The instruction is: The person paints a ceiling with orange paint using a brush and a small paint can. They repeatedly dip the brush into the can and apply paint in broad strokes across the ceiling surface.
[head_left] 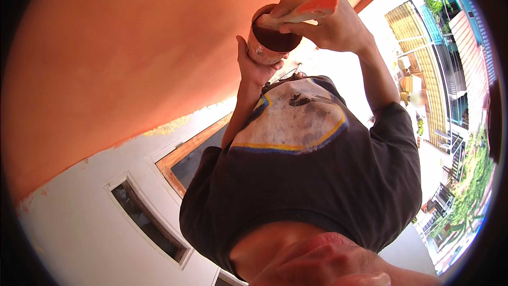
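Note:
My left hand (255, 70) is closed round the side and underside of a paint-smeared round pot (266, 54), with its thumb up along the left side. The pot tips toward me, and its inside looks dark reddish brown. In my right hand (341, 26) I grip the handle of a paintbrush (311, 10), pale with orange at its broad end. The brush slants down to the left over the pot's mouth. Its bristle end goes to the pot's inner rim, and I cannot make out the bristles.
An orange wall (121, 69) fills the left side, ending in a ragged edge against a white wall (79, 222). A wood-framed window (203, 151) and a narrow opening (148, 220) are in the white part. At the right are a bamboo-like screen (415, 37) and green plants (465, 196).

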### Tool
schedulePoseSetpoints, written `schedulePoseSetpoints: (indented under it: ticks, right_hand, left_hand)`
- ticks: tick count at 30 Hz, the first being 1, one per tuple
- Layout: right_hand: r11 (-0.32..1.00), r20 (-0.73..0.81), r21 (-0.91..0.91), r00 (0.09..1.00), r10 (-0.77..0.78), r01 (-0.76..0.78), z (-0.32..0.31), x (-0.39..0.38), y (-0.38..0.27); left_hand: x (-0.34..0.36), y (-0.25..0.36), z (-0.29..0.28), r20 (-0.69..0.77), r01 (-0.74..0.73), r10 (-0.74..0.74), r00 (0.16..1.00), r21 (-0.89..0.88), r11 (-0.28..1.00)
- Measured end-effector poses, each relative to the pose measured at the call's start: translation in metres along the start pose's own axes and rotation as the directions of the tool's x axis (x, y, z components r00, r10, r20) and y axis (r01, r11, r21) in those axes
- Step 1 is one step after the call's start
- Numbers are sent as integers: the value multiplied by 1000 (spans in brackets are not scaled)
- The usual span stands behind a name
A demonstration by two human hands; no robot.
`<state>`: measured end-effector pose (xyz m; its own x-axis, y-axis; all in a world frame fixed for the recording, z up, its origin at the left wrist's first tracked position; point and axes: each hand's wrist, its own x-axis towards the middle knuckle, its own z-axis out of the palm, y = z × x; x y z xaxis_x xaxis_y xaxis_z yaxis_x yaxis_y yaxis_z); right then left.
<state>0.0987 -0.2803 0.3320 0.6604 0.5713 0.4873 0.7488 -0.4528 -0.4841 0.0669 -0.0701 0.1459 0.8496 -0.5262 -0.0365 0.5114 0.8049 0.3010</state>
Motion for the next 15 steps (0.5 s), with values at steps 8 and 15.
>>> schedulePoseSetpoints:
  ticks: [8, 15]
  right_hand:
    - [925, -27, -331, 978, -209, 188, -9, 5, -4]
    - [914, -336, -371, 894, -298, 165, -13, 2, -2]
  left_hand:
    - [13, 14, 10, 66, -15, 14, 998, 25, 1000]
    - [29, 20, 32, 151, -36, 27, 988, 52, 998]
